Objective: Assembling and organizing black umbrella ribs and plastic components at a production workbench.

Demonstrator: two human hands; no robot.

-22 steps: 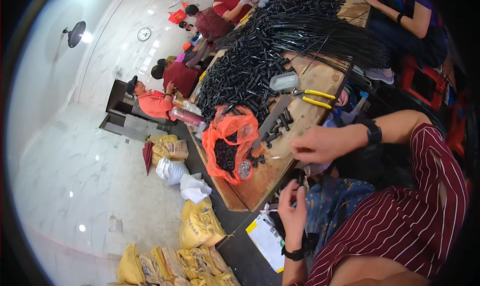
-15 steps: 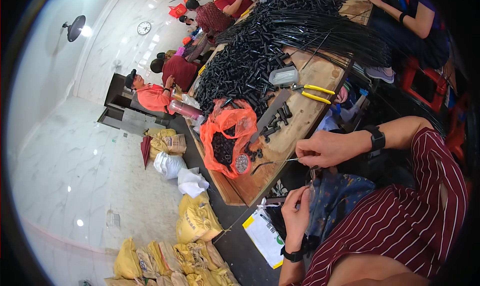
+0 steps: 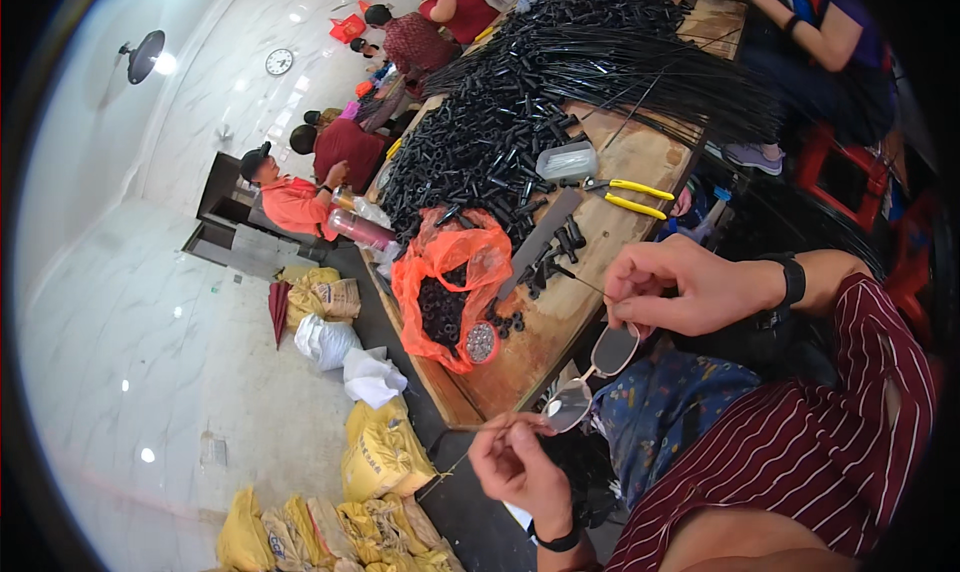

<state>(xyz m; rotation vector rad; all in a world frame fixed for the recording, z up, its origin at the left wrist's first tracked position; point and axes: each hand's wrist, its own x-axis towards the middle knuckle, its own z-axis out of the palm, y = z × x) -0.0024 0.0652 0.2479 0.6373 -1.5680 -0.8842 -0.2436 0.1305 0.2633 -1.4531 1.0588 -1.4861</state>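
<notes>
Far left: pale tiled floor (image 3: pixel 120 322), yellow sacks (image 3: pixel 375 457) and white bags (image 3: pixel 325 340) heaped beside the desk.

Left of centre: orange plastic bag (image 3: pixel 450 272) of small black parts on the wooden desk (image 3: pixel 530 347), a small round tin (image 3: pixel 481 341) touching its lower edge.

Centre, low: left hand (image 3: pixel 520 467), fingers pinched nearly closed on the near end of a thin wire (image 3: pixel 478 427); whether anything else sits in the pinch cannot be told. Wire's long axis roughly level, running left from the fingertips.

Centre: pair of eyeglasses (image 3: pixel 592 374) hanging between the two hands, off the desk edge.

Centre, upper: large heap of black tubes (image 3: pixel 500 132), long black rods (image 3: pixel 640 67) fanned over it, a small clear box (image 3: pixel 566 160), yellow-handled pliers (image 3: pixel 632 194).

Right of centre: right hand (image 3: pixel 680 287), fingers curled tight, pinching something fine that cannot be made out; up and right of the left hand, well apart from the wire, so the left hand nearer to it.

Far right: striped sleeve (image 3: pixel 800 452).
</notes>
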